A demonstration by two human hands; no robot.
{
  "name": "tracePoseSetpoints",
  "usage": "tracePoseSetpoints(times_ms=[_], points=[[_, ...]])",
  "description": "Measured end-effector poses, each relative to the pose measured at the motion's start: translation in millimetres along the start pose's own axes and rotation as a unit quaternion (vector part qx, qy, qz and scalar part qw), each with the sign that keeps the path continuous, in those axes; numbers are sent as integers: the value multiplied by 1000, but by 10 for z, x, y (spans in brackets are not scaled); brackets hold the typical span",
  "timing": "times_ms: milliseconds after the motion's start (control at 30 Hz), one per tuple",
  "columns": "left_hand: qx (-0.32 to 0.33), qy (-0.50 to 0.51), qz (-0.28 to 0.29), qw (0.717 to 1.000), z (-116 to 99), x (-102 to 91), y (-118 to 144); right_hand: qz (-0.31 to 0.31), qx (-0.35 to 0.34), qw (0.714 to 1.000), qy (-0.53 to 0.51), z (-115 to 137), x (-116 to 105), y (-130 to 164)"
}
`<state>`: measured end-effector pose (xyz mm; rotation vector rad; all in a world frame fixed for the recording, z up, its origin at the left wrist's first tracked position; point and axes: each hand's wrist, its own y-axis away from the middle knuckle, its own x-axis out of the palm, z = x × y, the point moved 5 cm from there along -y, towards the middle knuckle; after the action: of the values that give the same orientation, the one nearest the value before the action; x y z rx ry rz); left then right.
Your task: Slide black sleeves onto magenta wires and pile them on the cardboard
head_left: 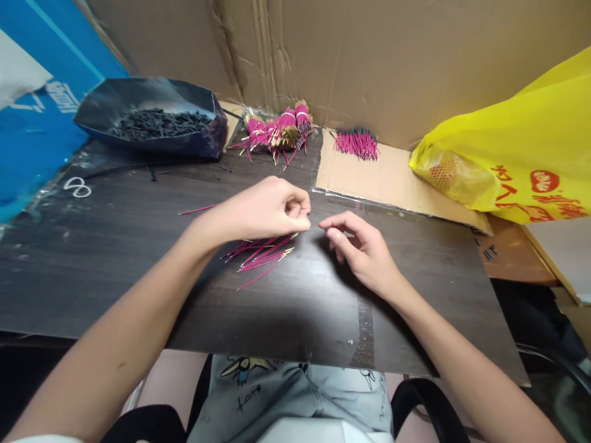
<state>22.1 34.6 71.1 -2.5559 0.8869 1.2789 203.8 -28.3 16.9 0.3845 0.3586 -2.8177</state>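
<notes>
My left hand [277, 209] hovers above the middle of the table with its fingers curled into a pinch. What it holds, if anything, is hidden by the fingers. Facing it, a short gap away, my right hand [357, 246] pinches a small dark piece [324, 229] between thumb and forefinger. Under and in front of my left hand lie several loose pink wires [263, 259] with bare, gold-coloured ends. One more pink wire [198, 210] pokes out beyond my left wrist.
At the back left stands a dark open bag [203, 138] of short black pieces [157, 123]. Tied bundles of pink wires [281, 128] lie behind my hands. Black-tipped pink wires [356, 144] rest on a cardboard sheet [341, 172]. A yellow plastic bag [508, 141] hangs at the right.
</notes>
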Motion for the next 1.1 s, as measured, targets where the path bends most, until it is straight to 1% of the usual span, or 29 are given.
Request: tracePoseSetpoints(times_ms=[33,100,200,267,333,400,533,733,833,933,1100], points=[[15,37,0,999,-26,67,-31,-12,19,999,-48,-17,26,0],[27,100,6,995,-50,204,-87,-35,35,991,-122,-41,60,-5],[35,173,-6,984,-55,341,-139,-58,44,979,-193,-69,74,-21],[45,192,-26,980,-61,379,-148,-65,56,971,-223,-86,72,-31],[49,187,-38,980,-70,407,-145,-69,66,967,-236,-91,67,-37],[45,182,-32,982,-77,438,-139,-73,71,966,-238,-90,63,-40],[39,203,6,978,-86,489,-127,-68,83,970,-218,-97,58,-40],[32,286,59,956,-63,517,-124,-59,69,980,-176,-60,-1,-35],[35,310,69,948,-57,510,-127,-52,62,981,-177,-39,-35,-34],[36,326,75,942,-50,503,-135,-58,62,982,-168,-42,-69,-37],[46,344,53,936,-42,451,-155,-69,57,985,-149,-51,-73,-36]])
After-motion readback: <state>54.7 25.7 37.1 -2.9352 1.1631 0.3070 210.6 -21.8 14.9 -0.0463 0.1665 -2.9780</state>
